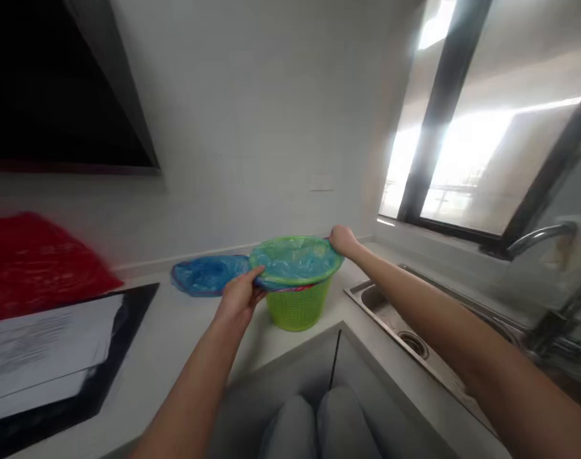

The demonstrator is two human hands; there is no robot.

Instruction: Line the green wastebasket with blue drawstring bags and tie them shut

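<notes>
A green mesh plastic basket (297, 309) stands upright on the corner of the counter. A thin blue translucent plastic bag (295, 260) lines its inside and folds over the rim. My left hand (243, 290) pinches the bag's edge at the near left of the rim, thumb on top. At the far right of the rim, my right hand (343, 241) is closed on the bag's edge. A bit of red shows under the rim at the front. Left of the basket, a second blue plastic bag (207, 274) lies on the counter.
A steel sink (381, 306) with a curved faucet (541, 237) lies to the right, beneath a window. On the left are a red plastic bag (37, 268) and papers (46, 347) on a black board. A dark hood (65, 95) juts out at upper left.
</notes>
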